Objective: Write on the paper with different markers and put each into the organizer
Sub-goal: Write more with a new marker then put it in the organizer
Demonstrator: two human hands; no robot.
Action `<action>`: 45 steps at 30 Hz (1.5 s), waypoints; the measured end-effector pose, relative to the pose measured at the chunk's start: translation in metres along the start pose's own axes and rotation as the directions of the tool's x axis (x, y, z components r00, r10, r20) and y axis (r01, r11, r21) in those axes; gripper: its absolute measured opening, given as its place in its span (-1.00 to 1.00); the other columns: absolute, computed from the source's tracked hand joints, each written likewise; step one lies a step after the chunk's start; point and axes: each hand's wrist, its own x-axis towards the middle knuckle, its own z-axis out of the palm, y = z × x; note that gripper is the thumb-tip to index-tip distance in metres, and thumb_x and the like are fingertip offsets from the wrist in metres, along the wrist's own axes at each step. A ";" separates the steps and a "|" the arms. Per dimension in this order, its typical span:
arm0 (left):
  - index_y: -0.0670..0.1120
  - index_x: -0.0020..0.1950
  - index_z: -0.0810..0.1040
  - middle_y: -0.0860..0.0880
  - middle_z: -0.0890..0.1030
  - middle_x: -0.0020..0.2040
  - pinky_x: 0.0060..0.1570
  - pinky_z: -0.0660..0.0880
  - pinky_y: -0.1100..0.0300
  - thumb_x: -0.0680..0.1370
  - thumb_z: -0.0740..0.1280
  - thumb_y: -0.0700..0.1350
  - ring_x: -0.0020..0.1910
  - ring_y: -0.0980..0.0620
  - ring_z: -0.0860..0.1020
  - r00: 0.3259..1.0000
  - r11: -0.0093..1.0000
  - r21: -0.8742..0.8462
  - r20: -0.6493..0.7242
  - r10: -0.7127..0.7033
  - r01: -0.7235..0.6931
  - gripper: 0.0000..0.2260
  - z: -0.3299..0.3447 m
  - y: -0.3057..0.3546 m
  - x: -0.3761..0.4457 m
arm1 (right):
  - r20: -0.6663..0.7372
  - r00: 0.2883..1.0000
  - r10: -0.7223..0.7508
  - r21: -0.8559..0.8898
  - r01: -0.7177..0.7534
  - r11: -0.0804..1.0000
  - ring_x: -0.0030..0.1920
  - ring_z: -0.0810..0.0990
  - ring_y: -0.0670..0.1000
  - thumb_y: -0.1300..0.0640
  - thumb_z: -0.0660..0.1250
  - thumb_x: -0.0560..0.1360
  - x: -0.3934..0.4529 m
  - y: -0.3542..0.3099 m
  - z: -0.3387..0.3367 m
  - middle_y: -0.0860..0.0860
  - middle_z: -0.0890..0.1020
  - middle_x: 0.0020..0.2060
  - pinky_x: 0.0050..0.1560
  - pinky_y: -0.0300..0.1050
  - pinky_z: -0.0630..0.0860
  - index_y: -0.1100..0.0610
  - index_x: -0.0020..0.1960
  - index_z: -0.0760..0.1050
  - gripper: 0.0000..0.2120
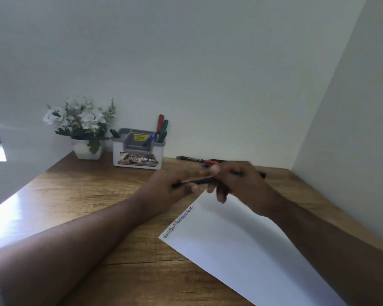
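Note:
Both hands meet above the top corner of the white paper, gripping one dark marker that lies level between them. My left hand curls round its left end, my right hand round its right end, where a bit of blue shows. Short words in several colours run along the paper's upper left edge. The grey and white organizer stands at the back by the wall with red, green and blue markers upright in it. More loose markers lie on the desk behind my hands.
A white pot of white flowers stands left of the organizer. The wooden desk is closed in by white walls at the back and on the right. Bright glare falls on its left edge.

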 end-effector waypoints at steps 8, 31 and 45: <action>0.30 0.21 0.50 0.22 0.53 -0.08 -0.11 0.46 0.20 0.28 0.38 0.41 -0.08 0.20 0.49 0.824 0.909 0.362 0.437 -0.360 0.205 -0.47 -0.032 -0.014 -0.003 | -0.126 0.975 0.181 0.457 -0.105 0.883 -0.52 0.23 -0.08 0.24 0.39 0.39 0.003 0.019 -0.018 0.00 0.32 -0.53 -0.55 -0.25 0.22 0.16 -0.29 0.42 -0.84; 0.35 0.11 0.56 0.30 0.43 -0.12 -0.13 0.38 0.28 0.19 0.40 0.43 -0.08 0.27 0.44 0.842 0.961 0.193 0.468 -0.268 0.199 -0.49 -0.026 -0.041 0.006 | 0.049 0.977 0.209 0.069 -0.212 0.975 -0.49 0.52 0.02 0.37 0.36 0.46 0.017 0.053 0.003 0.13 0.60 -0.44 -0.47 -0.14 0.54 0.30 -0.21 0.59 -0.91; 0.29 0.14 0.58 0.20 0.48 -0.05 -0.03 0.46 0.19 0.29 0.47 0.30 -0.05 0.20 0.47 0.837 0.954 0.230 0.470 -0.281 0.191 -0.57 -0.027 -0.037 0.007 | 0.047 0.976 0.214 0.045 -0.216 0.975 -0.49 0.51 0.03 0.37 0.37 0.45 0.018 0.054 0.004 0.12 0.60 -0.46 -0.46 -0.13 0.52 0.30 -0.22 0.59 -0.91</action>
